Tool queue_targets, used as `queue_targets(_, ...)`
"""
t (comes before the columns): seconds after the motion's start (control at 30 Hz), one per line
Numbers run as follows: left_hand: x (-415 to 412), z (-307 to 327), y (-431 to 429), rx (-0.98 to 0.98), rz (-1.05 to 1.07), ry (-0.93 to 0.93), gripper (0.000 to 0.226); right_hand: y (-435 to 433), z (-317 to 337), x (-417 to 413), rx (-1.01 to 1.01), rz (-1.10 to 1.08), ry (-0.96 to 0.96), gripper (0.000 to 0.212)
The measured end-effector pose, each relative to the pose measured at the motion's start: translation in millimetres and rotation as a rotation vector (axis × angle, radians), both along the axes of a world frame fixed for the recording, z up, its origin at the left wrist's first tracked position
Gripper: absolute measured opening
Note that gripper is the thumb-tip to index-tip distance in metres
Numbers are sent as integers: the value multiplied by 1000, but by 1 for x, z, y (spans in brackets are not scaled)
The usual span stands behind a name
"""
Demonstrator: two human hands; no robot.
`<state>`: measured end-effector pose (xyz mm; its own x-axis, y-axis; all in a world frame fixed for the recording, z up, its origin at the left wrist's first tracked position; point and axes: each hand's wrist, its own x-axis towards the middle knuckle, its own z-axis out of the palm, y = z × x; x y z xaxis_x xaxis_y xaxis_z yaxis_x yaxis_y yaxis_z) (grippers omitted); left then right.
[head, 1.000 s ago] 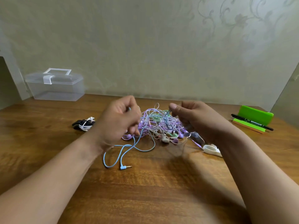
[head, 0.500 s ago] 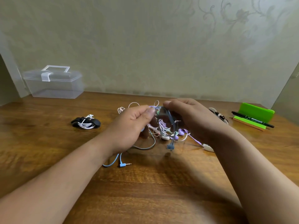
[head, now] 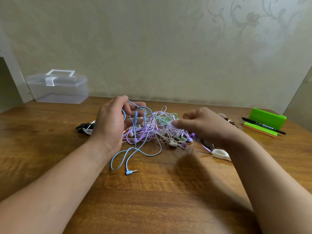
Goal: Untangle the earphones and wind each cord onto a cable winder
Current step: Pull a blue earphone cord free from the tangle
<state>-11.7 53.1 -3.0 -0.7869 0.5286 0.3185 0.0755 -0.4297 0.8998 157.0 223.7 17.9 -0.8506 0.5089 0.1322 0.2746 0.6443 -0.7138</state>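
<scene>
Wooden table [head: 42, 132] before a pale patterned wall [head: 152, 48]. At its centre lies a tangle of earphones [head: 157, 130]: thin lilac, green, pink and white cords loosely knotted, buds poking out. The left hand [head: 111, 125], at nine o'clock of the heap, curls round a blue cord [head: 135, 115] and holds it raised, likely to draw it free; its plug [head: 130, 171] lies at six o'clock. The right hand [head: 202, 125], at three o'clock, is blurred, fingers bent; whether it grips anything cannot be told. A white cable winder [head: 219, 153] waits at four o'clock, handy for winding.
</scene>
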Motion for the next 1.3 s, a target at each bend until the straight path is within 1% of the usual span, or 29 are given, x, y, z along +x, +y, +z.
queue_targets(0.1,-2,1,1,50,43,-2,40,3,-2,1,94,66,-202,45)
queue_targets(0.2,-9,4,-2,134,110,-34,40,9,-2,4,153,61,-319,40)
queue_targets(0.27,-10,4,-4,134,128,-45,38,12,-2,6,166,60,-361,37)
queue_targets(0.37,-3,5,-3,123,72,-107,40,12,-1,9,251,89,-477,33)
queue_targets(0.43,2,6,-2,144,-16,-179,39,10,-1,11,338,118,-587,26)
queue_targets(0.47,3,7,-2,139,-54,-192,38,9,0,12,366,124,-632,22)
queue_targets(0.5,5,7,-2,118,-77,-185,37,8,1,12,378,132,-639,16)
queue_targets(0.53,6,6,-1,89,-90,-165,36,5,3,12,389,136,-588,9)
queue_targets(0.57,8,5,-1,63,-102,-139,37,2,3,10,366,132,-469,1)
queue_targets(0.6,10,4,0,42,-117,-113,37,-3,4,6,298,122,-301,8)
queue_targets(0.67,15,3,0,12,-150,-71,38,-15,5,-3,7,106,56,24)
queue_targets(0.7,18,3,1,5,-165,-59,37,-21,5,-7,-103,88,159,28)
queue_targets(0.73,20,3,1,5,-178,-51,38,-24,4,-9,-129,81,211,30)
queue_targets(0.8,21,3,0,1,-184,-33,38,-27,4,-12,21,83,197,27)
queue_targets(0.87,20,3,-1,-14,-178,-14,38,-26,4,-10,182,64,122,19)
queue_targets(0.97,20,4,-2,-29,-189,-2,38,-24,4,-8,289,36,18,23)
queue_targets(1.03,21,3,-1,-43,-198,7,38,-26,7,-6,342,22,-4,24)
queue_targets(1.07,20,3,0,-45,-202,10,38,-26,8,-6,322,30,16,25)
queue_targets(1.1,20,2,0,-44,-205,8,38,-28,9,-5,237,59,51,26)
queue_targets(1.13,20,2,1,-39,-208,5,38,-29,9,-5,100,114,80,28)
queue_targets(1.23,18,3,1,-18,-219,-10,39,-32,5,-7,-373,326,93,45)
queue_targets(1.27,17,3,1,-8,-218,-18,39,-32,1,-7,-459,386,77,47)
queue_targets(1.3,16,3,1,7,-215,-32,39,-32,-1,-8,-482,430,50,48)
